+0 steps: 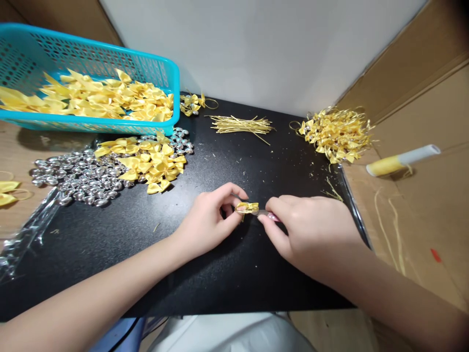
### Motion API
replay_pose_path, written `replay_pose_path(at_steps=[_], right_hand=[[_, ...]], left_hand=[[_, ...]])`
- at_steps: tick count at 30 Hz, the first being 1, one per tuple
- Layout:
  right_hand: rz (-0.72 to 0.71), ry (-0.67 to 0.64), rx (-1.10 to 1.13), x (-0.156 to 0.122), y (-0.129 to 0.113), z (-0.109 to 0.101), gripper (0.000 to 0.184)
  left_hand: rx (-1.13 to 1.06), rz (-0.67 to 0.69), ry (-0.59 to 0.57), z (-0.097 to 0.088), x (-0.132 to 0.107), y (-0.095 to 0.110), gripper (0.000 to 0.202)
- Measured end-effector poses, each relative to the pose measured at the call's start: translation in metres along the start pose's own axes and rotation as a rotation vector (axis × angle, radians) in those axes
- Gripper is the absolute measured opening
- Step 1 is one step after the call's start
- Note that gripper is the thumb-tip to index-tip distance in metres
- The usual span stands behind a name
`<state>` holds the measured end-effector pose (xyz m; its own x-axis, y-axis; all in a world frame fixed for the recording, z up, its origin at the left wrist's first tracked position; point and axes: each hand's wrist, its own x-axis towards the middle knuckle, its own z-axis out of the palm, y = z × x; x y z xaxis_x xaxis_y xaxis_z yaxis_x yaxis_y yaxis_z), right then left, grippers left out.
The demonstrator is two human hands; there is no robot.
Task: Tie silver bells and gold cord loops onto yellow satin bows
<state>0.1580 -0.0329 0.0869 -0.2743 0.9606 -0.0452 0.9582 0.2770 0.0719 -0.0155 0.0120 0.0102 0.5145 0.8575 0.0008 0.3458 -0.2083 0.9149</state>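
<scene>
forearms (91, 298) lie low across the black mat (110, 234), and between the hands, just above the mat's middle, is a tiny yellow satin bow (247, 208). left hand (208, 220) pinches one end with thumb and forefinger, right hand (311, 234) pinches the other side, fingertips nearly meeting. i'd guess it's feather-light, soft, a bit slippery and easy to squash, so the centre knot seems the safest grip. glossy little folded loops

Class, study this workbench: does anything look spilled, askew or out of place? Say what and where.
Silver beads lie spilled loose at the left beside a clear bag, with yellow bows heaped over them. Tiny gold scraps fleck the black mat. The bow pinched in the left hand looks unharmed.
</scene>
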Motion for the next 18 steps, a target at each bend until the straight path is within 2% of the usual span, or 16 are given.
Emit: replay_pose_path(at_steps=[2,5,7,11,14,16,18], right_hand=[[0.022,0.012,0.099,-0.006,0.002,0.005,0.020],[0.055,0.038,0.368,-0.011,0.003,0.021,0.025],[0.081,0.111,0.565,-0.011,0.001,0.036,0.026],[0.139,0.241,0.843,-0.003,-0.010,0.061,0.013],[0.168,0.279,0.869,0.002,-0.017,0.072,0.013],[0.145,0.334,0.829,0.004,-0.018,0.076,0.008],[0.117,0.389,0.816,0.004,-0.017,0.079,0.011]], left_hand=[[-0.052,-0.033,0.005,0.000,0.000,-0.002,0.011],[-0.179,-0.104,0.008,0.001,0.002,-0.004,0.015],[-0.306,-0.165,-0.004,0.001,0.004,-0.005,0.017],[-0.521,-0.252,-0.024,0.001,0.007,-0.003,0.019],[-0.590,-0.282,-0.024,0.001,0.008,-0.001,0.020],[-0.597,-0.283,-0.019,0.000,0.007,-0.001,0.019],[-0.588,-0.277,-0.010,0.000,0.007,-0.001,0.017]])
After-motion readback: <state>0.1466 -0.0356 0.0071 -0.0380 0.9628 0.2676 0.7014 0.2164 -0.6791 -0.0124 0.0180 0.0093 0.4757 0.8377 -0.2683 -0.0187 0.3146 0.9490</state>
